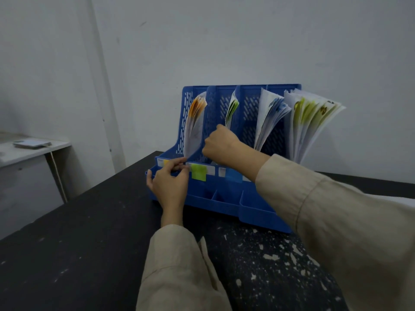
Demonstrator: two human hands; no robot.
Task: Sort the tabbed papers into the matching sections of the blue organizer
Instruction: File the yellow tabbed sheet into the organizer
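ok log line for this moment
left hand: on organizer front | right hand: at green-tabbed papers, second section, grip unclear | stage: sorting

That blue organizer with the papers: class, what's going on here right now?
A person is sorting tabbed papers into the blue organizer on a black table. The right hand reaches into the second section, by the green-tabbed papers. The left hand touches the front label strip. All four sections already hold papers.

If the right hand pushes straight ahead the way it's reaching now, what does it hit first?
Most likely the green-tabbed papers in the second section of the blue plastic organizer: the right hand is fisted at their lower edge, possibly already gripping them. Behind them stands the slotted back wall. Depth is unclear from this single view.
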